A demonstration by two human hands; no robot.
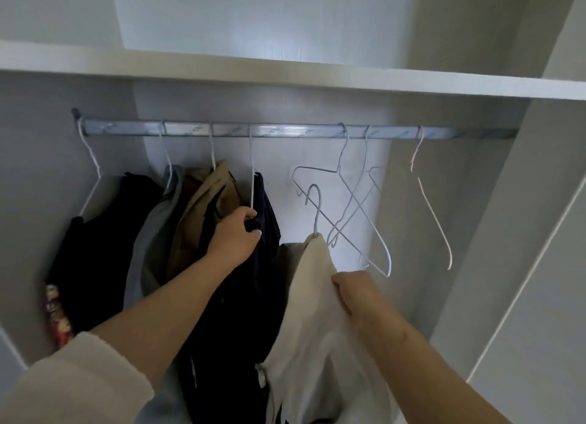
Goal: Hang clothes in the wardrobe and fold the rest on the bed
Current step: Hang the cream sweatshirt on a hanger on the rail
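Observation:
A metal rail [285, 131] runs across the open wardrobe. On its left half hang a black garment [104, 233], a grey one [152, 233], a tan one [203, 201] and a dark navy one [253, 297]. My left hand [236, 233] grips the shoulder of the navy garment. My right hand [352, 289] grips a cream garment [314, 328] on a wire hanger [315, 208], held below the rail with its hook free in the air.
Three empty wire hangers [358, 208] dangle on the rail's right half, the last one [428, 201] apart from the rest. A white shelf [285, 71] sits just above the rail. The wardrobe's side panel [507, 233] stands to the right.

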